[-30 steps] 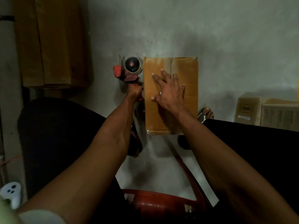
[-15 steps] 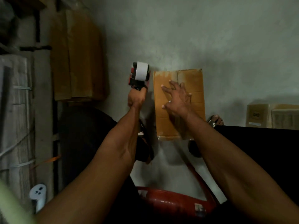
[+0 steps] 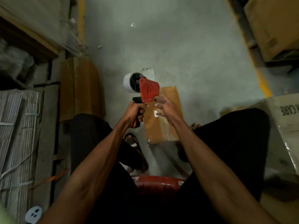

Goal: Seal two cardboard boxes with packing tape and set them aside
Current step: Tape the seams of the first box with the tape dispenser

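A small brown cardboard box (image 3: 168, 123) lies flat on the grey floor between my feet, with glossy tape along its near end. Above it I hold a red tape dispenser (image 3: 148, 90) with a white roll of tape (image 3: 127, 84). My left hand (image 3: 135, 112) is closed around the dispenser's black handle. My right hand (image 3: 163, 105) hovers right beside the dispenser's red plate, fingers spread and curled, fingertips at its lower edge. Whether they pinch the tape end is too blurred to tell.
Flat brown cardboard (image 3: 79, 88) leans at the left beside strapped bundles of grey sheets (image 3: 17, 131). A large printed carton (image 3: 286, 126) stands at the right, another carton (image 3: 273, 25) at the top right. A red stool edge (image 3: 157, 183) is under me. A sandalled foot (image 3: 131, 141) rests near the box.
My left hand has lifted the dispenser off the box's left side and turned it upward. My right hand has left the box top and come up to the dispenser. The view tilted up.
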The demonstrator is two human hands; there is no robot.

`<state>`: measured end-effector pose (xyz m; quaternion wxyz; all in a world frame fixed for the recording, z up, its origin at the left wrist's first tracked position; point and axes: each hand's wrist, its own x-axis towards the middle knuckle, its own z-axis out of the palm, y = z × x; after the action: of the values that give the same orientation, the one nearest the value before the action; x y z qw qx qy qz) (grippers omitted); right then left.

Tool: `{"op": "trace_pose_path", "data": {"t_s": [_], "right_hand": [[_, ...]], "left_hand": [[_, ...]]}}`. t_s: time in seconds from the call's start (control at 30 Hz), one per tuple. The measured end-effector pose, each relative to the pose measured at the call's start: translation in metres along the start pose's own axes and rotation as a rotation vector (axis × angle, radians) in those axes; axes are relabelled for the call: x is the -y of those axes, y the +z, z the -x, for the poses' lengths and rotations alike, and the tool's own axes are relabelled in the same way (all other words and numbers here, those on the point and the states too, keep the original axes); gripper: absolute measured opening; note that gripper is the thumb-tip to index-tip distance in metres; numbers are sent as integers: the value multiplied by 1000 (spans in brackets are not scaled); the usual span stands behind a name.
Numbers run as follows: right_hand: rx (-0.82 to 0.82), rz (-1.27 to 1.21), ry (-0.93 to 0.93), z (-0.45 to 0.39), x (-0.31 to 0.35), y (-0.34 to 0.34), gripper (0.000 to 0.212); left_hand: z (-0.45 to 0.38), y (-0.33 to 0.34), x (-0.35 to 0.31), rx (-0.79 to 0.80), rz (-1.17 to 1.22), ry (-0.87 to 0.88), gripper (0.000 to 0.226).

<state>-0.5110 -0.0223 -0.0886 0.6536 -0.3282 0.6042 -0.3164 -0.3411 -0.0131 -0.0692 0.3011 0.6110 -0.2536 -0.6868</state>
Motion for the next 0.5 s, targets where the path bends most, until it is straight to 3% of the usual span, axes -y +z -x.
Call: {"op": "trace_pose_path", "data": {"t_s": [0.1, 0.2, 0.3, 0.43, 0.5], "right_hand": [[-50, 70, 128, 16, -21, -16, 33], [-134, -2, 185, 24, -30, -17, 25], [-115, -200, 270, 25, -27, -12, 33], [-62, -390, 382, 17, -22, -15, 71], [-64, -403, 403, 15, -19, -17, 57]], "left_hand": [[5, -5, 5, -11, -32, -12, 27], [10, -3, 12, 19, -13, -41, 31], [15, 5, 14, 69, 2, -70, 36], [17, 13, 15, 99, -76, -69, 34], [17, 16, 17, 115, -111, -59, 34]]}}
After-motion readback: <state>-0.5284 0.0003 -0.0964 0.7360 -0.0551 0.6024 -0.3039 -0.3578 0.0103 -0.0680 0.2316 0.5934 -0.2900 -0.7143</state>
